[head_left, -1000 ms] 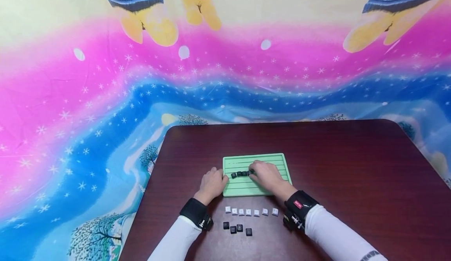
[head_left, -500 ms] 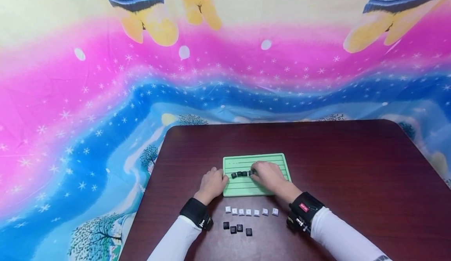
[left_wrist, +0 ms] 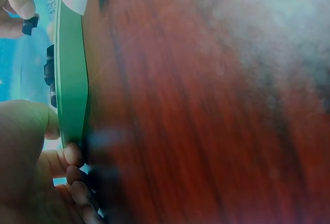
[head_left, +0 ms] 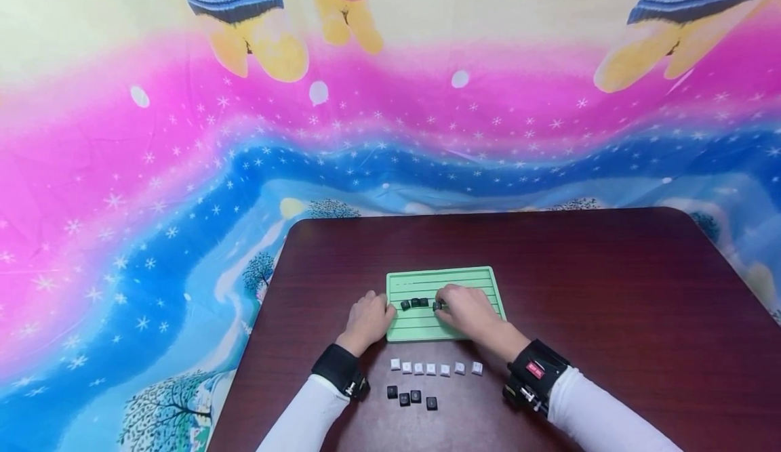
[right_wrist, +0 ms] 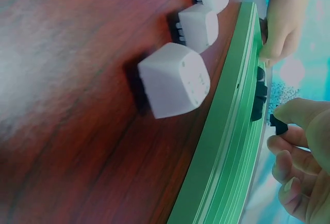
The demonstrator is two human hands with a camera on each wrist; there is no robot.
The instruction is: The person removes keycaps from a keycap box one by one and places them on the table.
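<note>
My right hand pinches a black keycap between thumb and fingertips, over the ridged green tray. In the right wrist view that keycap is apart from the tray surface. Three black keycaps sit in a row on the tray, to the left of the pinched one. At the tray's left edge, my left hand holds the rim. The left wrist view has its thumb over the rim and the other fingers at the outer side.
A row of several white keycaps lies on the dark wooden table in front of the tray. Closer to me are several loose black keycaps. A patterned cloth hangs behind the table.
My right hand has shifted right and slightly towards me with its black keycap, widening the gap to the other three. The left hand stays on the tray's edge.
</note>
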